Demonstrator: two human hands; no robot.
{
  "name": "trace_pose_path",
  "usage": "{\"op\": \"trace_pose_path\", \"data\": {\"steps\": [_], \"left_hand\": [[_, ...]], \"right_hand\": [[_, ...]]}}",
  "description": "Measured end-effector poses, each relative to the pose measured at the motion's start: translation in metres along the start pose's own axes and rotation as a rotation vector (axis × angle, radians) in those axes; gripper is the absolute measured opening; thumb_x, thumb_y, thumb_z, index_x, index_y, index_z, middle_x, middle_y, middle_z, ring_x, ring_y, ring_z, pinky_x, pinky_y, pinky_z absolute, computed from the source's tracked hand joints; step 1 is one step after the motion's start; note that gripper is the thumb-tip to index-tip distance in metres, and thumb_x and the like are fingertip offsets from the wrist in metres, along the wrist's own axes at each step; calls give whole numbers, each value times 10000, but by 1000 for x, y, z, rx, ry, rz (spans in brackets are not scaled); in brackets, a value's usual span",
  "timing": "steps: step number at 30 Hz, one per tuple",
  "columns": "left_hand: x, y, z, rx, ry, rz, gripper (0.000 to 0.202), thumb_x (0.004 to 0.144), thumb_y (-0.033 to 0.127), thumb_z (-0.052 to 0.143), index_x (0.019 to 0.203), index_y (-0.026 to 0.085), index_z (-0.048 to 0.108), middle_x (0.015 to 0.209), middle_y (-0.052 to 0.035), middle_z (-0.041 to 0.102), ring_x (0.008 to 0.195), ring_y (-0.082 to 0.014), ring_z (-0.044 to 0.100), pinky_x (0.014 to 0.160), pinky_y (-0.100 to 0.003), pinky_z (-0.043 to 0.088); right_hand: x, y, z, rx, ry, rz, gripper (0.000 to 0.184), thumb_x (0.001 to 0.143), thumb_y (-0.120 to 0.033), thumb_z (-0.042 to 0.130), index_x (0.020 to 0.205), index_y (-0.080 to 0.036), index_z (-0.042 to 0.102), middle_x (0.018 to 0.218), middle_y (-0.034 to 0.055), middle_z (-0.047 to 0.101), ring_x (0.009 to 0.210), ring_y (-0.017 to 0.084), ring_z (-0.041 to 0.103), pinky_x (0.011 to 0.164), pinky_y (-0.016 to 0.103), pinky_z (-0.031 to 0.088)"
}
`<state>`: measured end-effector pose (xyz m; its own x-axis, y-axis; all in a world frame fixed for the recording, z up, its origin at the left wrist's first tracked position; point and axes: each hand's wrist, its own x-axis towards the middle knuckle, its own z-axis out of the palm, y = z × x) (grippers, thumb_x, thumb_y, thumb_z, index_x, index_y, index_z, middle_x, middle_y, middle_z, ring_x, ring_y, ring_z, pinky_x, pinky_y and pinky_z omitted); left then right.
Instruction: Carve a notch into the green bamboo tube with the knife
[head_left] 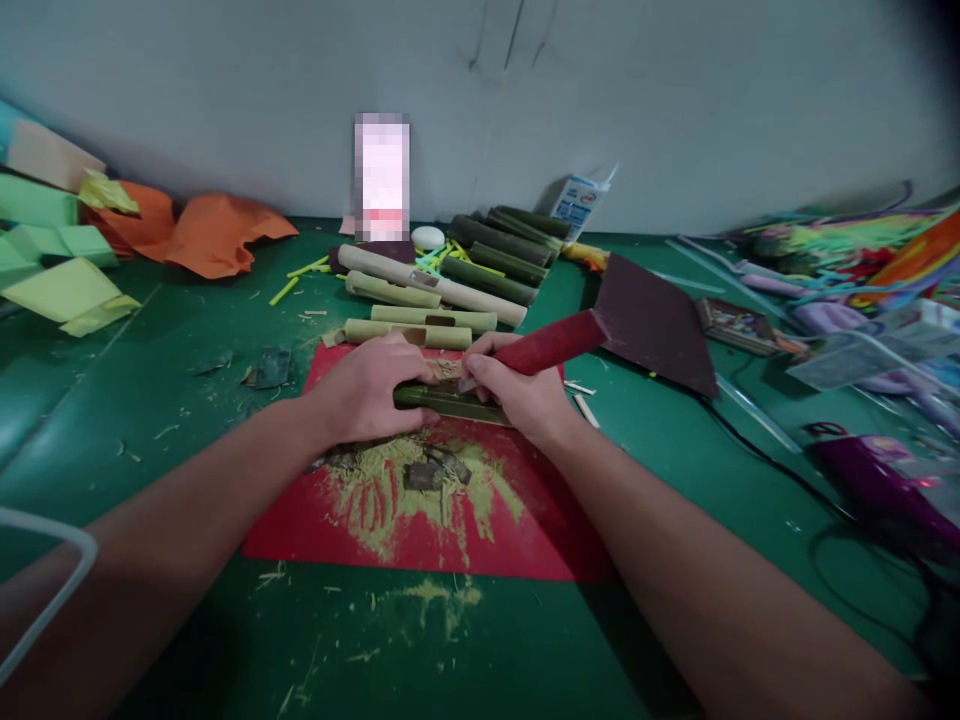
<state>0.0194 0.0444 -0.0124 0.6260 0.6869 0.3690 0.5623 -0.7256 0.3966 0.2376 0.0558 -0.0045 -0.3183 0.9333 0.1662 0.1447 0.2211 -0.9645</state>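
My left hand (375, 390) is closed around one end of a short green bamboo tube (450, 402), steadying it above a red sheet. In my right hand (521, 390) is a knife with a thick red handle (551, 343). Its small pale tip meets the upper side of the tube near an opening, and that hand also touches the tube's right end. My fingers partly hide the blade. Shavings and yellowish dust (382, 500) lie on the red sheet (289, 535), along with dark bamboo scraps (427, 472).
Behind my hands lie several pale bamboo tubes (435, 318) and dark green ones (499, 245). A phone (382, 175) leans on the wall. Dark brown board (656, 330), purple device (885, 480) and colourful strips (840, 260) are right; orange paper (214, 235) is left.
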Motion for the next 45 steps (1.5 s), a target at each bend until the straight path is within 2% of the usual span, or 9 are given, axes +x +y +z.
{"op": "trace_pose_path", "data": {"steps": [6, 9, 14, 18, 25, 29, 33, 38, 45], "left_hand": [[0, -1, 0, -45, -22, -29, 173, 832, 336, 737, 921, 193, 699, 919, -54, 739, 896, -235, 639, 808, -372, 480], [-1, -3, 2, -58, -20, -31, 178, 825, 336, 747, 918, 194, 694, 898, -43, 725, 878, -226, 620, 785, -357, 469], [-2, -2, 2, -47, -2, -28, 182, 834, 348, 749, 900, 192, 682, 904, -45, 712, 884, -228, 611, 786, -353, 467], [-3, 1, 1, -33, 7, -36, 182, 823, 337, 751, 886, 187, 669, 910, -51, 704, 894, -232, 613, 788, -352, 473], [-1, 1, 1, -30, -41, -64, 187, 824, 355, 746, 885, 195, 671, 875, -38, 690, 887, -231, 605, 769, -348, 459], [-1, 1, 1, -37, -42, -65, 203, 822, 373, 749, 876, 196, 666, 879, -36, 691, 879, -229, 599, 766, -346, 451], [-1, 1, 0, -37, -49, -77, 195, 813, 351, 757, 858, 190, 656, 907, -38, 699, 898, -228, 599, 778, -340, 451], [-1, 0, 0, -36, -39, -63, 222, 807, 365, 778, 881, 185, 670, 902, -44, 701, 902, -231, 602, 794, -346, 455], [-1, 0, 0, -31, -43, -81, 228, 821, 383, 774, 880, 188, 670, 912, -44, 699, 903, -228, 606, 803, -349, 462]], "right_hand": [[0, -7, -1, -19, -113, 82, 221, 757, -351, 665, 608, -204, 592, 471, -58, 465, 449, 78, 375, 460, 252, 263], [1, -7, -1, -25, -155, 82, 241, 769, -375, 683, 621, -208, 593, 473, -62, 457, 468, 86, 386, 471, 254, 280], [3, -2, 0, -51, -87, 3, 250, 772, -398, 699, 645, -207, 600, 620, -20, 576, 586, 109, 476, 562, 273, 363], [2, 0, 2, -89, 6, -48, 254, 769, -406, 709, 656, -210, 595, 635, -23, 566, 612, 117, 464, 587, 279, 362], [-1, -2, 0, 6, -105, 26, 330, 784, -432, 709, 581, -203, 585, 540, -35, 477, 555, 106, 403, 544, 276, 311], [1, 2, -2, 62, -139, 21, 300, 780, -421, 727, 617, -199, 607, 576, -32, 516, 550, 99, 398, 530, 271, 297], [2, 6, -2, 149, -55, -28, 240, 770, -418, 761, 745, -209, 646, 616, -46, 517, 547, 96, 392, 520, 262, 289], [1, 4, 0, 215, 37, -17, 292, 723, -377, 830, 850, -227, 614, 631, -73, 502, 546, 87, 393, 515, 246, 297], [4, -1, -1, 233, 78, 18, 335, 657, -355, 885, 861, -214, 659, 694, -56, 596, 577, 90, 483, 537, 248, 356]]}}
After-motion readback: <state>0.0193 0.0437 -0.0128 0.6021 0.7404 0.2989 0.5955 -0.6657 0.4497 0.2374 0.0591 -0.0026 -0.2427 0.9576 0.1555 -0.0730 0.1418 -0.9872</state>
